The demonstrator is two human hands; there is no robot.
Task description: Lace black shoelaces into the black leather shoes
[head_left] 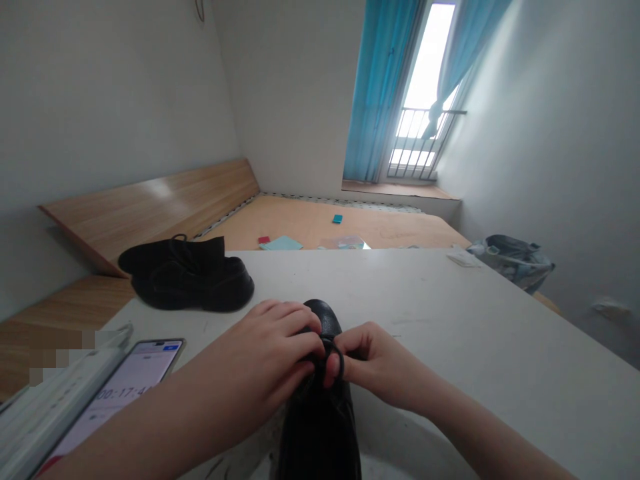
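A black leather shoe (320, 440) points away from me at the near edge of the white table, its toe facing the far side. My left hand (285, 350) lies over the shoe's left side near the front, fingers curled in at the lacing. From the right, my right hand (365, 360) pinches a loop of black shoelace (341, 363) between thumb and forefinger. The left fingertips meet the lace beside it; exactly what they grip is partly hidden. Another black shoe (195, 283), with its lace tied, rests on its own at the table's left.
A phone (135, 373) showing a timer lies at the left, beside a white plastic-wrapped packet (55, 393). The white table (450, 320) borders a bed (400, 223) bearing small items. A bag-lined bin (520, 257) stands past the right edge, near a small white packet (464, 258).
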